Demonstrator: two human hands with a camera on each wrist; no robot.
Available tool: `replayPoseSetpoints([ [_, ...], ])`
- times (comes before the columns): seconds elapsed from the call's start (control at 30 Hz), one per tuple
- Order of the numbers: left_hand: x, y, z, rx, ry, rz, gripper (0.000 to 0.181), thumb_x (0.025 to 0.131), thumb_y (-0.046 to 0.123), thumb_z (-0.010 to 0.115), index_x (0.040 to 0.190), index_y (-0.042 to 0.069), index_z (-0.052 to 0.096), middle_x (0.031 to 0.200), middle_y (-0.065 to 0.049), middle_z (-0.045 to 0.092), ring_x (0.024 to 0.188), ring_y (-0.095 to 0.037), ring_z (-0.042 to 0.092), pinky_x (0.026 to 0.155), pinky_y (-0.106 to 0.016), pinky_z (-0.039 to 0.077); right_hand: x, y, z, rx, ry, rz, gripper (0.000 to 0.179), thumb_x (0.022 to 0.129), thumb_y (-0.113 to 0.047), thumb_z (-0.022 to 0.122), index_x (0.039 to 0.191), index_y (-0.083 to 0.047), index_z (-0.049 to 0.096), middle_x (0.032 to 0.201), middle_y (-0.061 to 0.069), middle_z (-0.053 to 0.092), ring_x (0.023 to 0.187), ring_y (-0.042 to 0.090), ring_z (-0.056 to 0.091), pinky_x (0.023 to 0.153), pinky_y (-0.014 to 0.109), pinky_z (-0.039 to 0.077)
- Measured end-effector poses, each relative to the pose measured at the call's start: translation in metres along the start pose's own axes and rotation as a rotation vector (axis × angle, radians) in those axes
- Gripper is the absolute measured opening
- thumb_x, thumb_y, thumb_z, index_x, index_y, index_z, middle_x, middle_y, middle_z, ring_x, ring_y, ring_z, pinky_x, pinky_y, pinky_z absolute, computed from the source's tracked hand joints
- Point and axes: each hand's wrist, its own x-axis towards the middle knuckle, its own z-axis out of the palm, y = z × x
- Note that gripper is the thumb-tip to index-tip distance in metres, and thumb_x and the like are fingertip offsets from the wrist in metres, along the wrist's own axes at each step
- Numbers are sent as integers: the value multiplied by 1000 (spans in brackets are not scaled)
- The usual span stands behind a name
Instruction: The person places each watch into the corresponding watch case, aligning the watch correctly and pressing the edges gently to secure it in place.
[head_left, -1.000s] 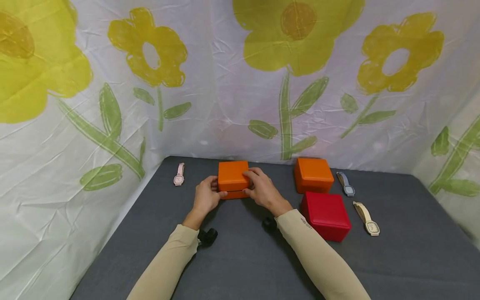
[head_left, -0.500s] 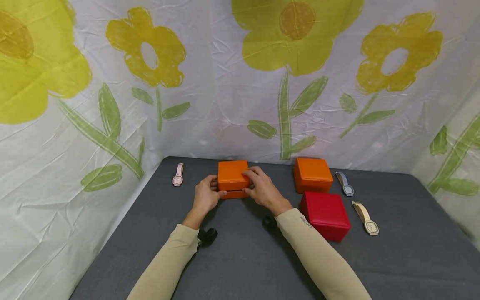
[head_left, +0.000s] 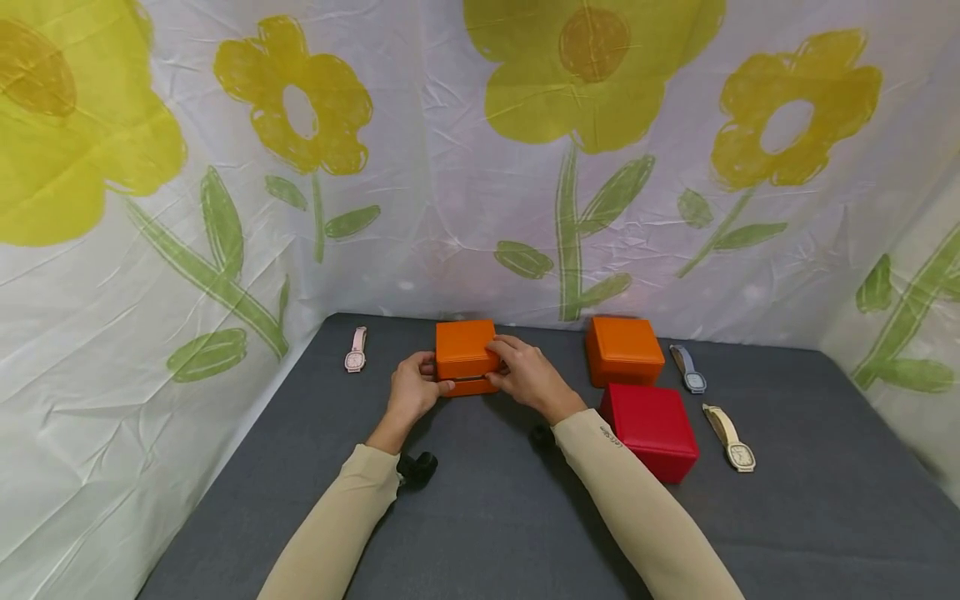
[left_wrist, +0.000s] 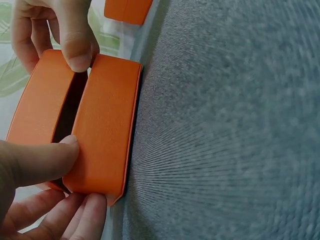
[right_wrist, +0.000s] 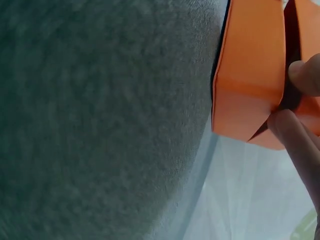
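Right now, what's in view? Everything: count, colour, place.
Table: 1, dark grey, foreground
Backdrop: 1, white with yellow flowers, behind table
Ajar box: 1, orange, table's back, mid-view
Other box: 1, orange, right of ajar box
Red box: 1, red, in front of other box
Pink watch: 1, pink, back left
Blue watch: 1, greyish blue, right of other box
Cream watch: 1, cream, right of red box
Wrist devices: 2, black, one per wrist
Sleeves: 2, beige, foreground
Left hand, right hand: 2 hands, bare, gripping ajar box
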Motion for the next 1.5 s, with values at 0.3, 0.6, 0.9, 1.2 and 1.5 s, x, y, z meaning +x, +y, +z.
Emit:
replayPoseSetpoints([
  [0.3, -1, -2, -1, -11, -13, 13, 75, 77, 3, 78, 142, 13, 44, 110, -17, 59, 99, -30, 62, 80, -44, 53, 3, 2, -1, -13, 21, -43, 42, 84, -18, 74, 121, -4, 60, 128, 17, 56, 95, 25, 64, 79, 33, 55],
  [0.6, -2, 0, -1, 4, -22, 56, 79, 77, 1, 78, 145, 17, 40, 105, -15, 57, 93, -29, 62, 77, -43, 53, 14, 2, -13, -56, -51, -22, 38, 83, -22, 74, 116, -8, 62, 109, 6, 64, 84, 16, 60, 75, 30, 52],
  [0.9, 1, -2, -4, 3, -27, 71, 82, 72, -3, 79, 143, 14, 42, 102, -16, 60, 92, -29, 63, 77, -42, 53, 36, 4, -32, 8, -177, 43, 43, 85, -28, 73, 122, -8, 62, 101, 2, 66, 75, 10, 57, 69, 26, 51],
  [1.2, 3, -1, -5, 6, -40, 73, 79, 74, -2, 78, 143, 8, 42, 104, -19, 59, 94, -30, 64, 77, -41, 54, 63, 12, -53, 174, -315, 116, 43, 84, -25, 73, 122, -9, 63, 107, 4, 65, 82, 13, 63, 71, 27, 53],
  [1.5, 5, -3, -6, 1, -52, 69, 66, 75, -2, 77, 135, 1, 51, 102, -19, 63, 93, -30, 66, 75, -38, 55, 85, 21, -63, 199, -364, 100, 41, 84, -25, 73, 120, -8, 65, 106, 3, 66, 99, 23, 62, 82, 35, 52],
])
